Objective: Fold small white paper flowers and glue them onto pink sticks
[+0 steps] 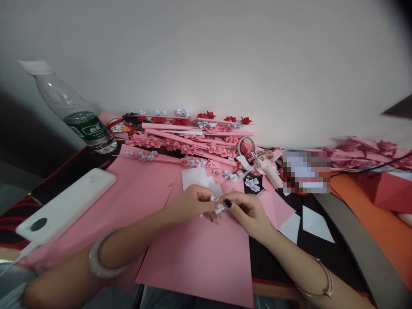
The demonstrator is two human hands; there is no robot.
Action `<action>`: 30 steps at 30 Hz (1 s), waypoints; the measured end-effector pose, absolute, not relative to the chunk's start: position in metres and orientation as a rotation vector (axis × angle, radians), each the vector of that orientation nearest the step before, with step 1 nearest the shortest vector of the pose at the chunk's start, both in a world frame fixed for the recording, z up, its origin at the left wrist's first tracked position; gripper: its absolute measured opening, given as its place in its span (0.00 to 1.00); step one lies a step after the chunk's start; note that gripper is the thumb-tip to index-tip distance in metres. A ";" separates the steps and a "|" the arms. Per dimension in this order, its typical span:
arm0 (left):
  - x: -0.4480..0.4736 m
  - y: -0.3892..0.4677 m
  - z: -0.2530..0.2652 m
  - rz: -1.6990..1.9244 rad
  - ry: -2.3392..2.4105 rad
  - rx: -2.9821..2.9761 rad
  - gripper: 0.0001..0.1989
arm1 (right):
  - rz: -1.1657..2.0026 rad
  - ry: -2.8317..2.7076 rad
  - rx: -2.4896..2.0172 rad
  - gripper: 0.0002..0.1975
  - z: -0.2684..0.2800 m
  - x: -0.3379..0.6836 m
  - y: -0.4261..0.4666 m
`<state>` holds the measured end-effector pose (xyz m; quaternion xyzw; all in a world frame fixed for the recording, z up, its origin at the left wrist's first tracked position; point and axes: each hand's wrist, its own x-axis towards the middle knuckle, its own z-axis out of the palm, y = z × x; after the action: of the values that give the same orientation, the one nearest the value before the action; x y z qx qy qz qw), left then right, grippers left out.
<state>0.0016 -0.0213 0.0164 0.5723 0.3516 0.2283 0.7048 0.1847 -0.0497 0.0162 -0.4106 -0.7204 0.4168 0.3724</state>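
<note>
My left hand [203, 202] and my right hand [242, 209] meet over a large pink paper sheet [199, 262]. Between their fingertips is a small piece of white paper [219, 210], mostly covered by the fingers. Both hands pinch it, thumbs towards each other. Whether it is folded I cannot tell. Just behind my left hand lie several white paper squares [193, 178]. Small folded white paper flowers [252, 184] rest beyond my right hand, near a pink glue gun [269, 169]. Pink paper squares [277, 208] lie to the right of my right hand.
Pink paper stems with flowers [183, 143] are piled along the wall. A water bottle [74, 107] and a white power bank [67, 204] with a cable stand left. White paper pieces [317, 223], a grey curved strip [350, 240] and orange paper [373, 219] lie right.
</note>
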 end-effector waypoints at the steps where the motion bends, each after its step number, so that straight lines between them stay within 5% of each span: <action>1: 0.001 -0.021 0.016 0.499 0.763 1.261 0.11 | 1.113 -1.844 -1.030 0.11 0.017 0.184 -0.050; 19: 0.001 -0.020 0.015 0.438 0.675 1.209 0.10 | 1.272 -1.776 -0.864 0.21 0.011 0.192 -0.046; 30: 0.003 -0.025 0.011 0.438 0.689 1.368 0.07 | 1.101 -1.907 -1.131 0.10 0.016 0.185 -0.047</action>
<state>0.0033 -0.0246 0.0114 0.6140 0.3094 0.1967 0.6990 0.1854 -0.0474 0.0164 -0.4316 -0.7281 0.4202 0.3270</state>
